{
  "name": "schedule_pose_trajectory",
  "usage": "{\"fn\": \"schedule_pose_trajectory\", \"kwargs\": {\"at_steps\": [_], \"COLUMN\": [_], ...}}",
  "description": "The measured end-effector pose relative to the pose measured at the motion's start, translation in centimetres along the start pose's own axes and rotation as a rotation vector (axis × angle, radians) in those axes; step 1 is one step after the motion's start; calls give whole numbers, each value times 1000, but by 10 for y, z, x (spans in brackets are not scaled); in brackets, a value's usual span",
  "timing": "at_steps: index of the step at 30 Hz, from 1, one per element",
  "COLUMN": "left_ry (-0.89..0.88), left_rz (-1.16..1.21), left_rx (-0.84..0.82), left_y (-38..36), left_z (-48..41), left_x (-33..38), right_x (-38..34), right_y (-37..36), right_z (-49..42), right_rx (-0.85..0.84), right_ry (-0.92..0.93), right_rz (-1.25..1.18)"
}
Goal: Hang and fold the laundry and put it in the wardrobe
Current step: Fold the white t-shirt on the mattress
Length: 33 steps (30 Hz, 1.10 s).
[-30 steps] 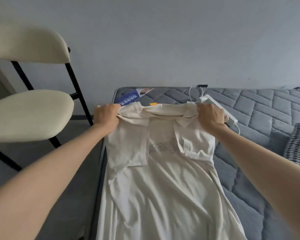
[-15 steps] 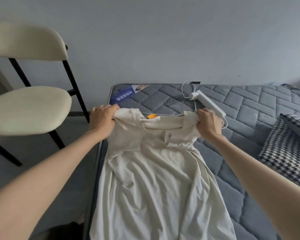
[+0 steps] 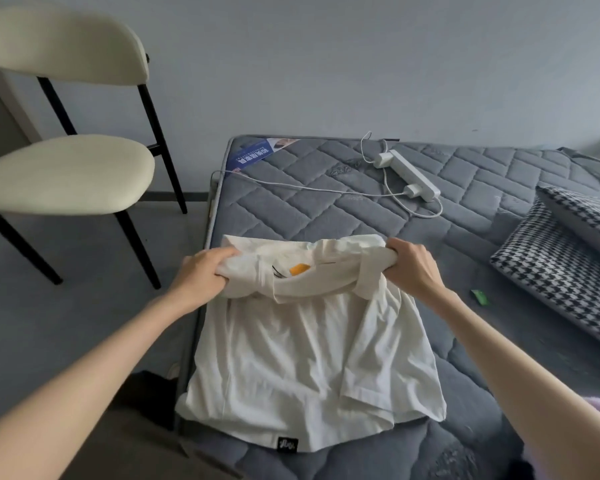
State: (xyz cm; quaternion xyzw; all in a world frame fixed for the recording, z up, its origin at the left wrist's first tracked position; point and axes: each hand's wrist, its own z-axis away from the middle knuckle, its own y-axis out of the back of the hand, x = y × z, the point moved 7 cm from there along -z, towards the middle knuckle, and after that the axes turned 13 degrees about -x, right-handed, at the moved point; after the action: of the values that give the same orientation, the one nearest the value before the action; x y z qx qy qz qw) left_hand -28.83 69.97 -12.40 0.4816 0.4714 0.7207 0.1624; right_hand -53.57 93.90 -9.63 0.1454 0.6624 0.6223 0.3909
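Hands held apart, the left hand (image 3: 201,275) bunches one end of the folded-over top of a cream T-shirt (image 3: 302,358) and the right hand (image 3: 413,268) bunches the other end. The fingers are curled into the cloth and mostly hidden. The T-shirt lies on the near left part of the grey bed (image 3: 326,209), reaching its left edge, with a small black label (image 3: 287,444) at the near hem. An orange patch (image 3: 299,269) peeks from the fold, and the dark print beside it is unreadable. Further back lie a power strip (image 3: 409,174) and a checked pillow (image 3: 561,278), which is cut off at the right.
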Motion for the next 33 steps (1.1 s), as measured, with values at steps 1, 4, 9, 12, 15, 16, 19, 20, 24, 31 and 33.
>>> {"fn": "schedule_pose_trajectory", "kwargs": {"at_steps": [1, 4, 9, 12, 15, 16, 19, 20, 24, 31, 33], "left_ry": [-5, 5, -41, -58, -42, -45, -70, -86, -188, -69, -23], "left_rz": [10, 54, 247, 245, -38, -163, -403, -461, -806, -219, -7], "left_rx": [-14, -50, -34, -65, -153, -197, -246, -232, -134, -83, -87], "left_y": [-8, -25, -36, -51, -63, -67, -75, -76, -87, -73, -66], "left_z": [11, 33, 63, 79, 93, 98, 107, 110, 112, 106, 104], "left_x": [4, 11, 23, 17, 3, 3, 5, 8, 20, 21, 13], "right_x": [1, 5, 12, 18, 25, 27, 24, 21, 0, 0, 10], "right_y": [-4, -13, -19, -36, -62, -71, -91, -93, -98, -69, -61], "right_z": [9, 33, 69, 91, 111, 115, 127, 130, 137, 123, 122], "right_rx": [-21, -46, 40, 35, -12, -27, 13, 67, 139, 67, 85], "right_ry": [3, 11, -17, -13, 21, 37, 141, 205, 463, 371, 304], "right_rz": [7, 66, 54, 69, 172, 210, 322, 357, 441, 58, -39]}}
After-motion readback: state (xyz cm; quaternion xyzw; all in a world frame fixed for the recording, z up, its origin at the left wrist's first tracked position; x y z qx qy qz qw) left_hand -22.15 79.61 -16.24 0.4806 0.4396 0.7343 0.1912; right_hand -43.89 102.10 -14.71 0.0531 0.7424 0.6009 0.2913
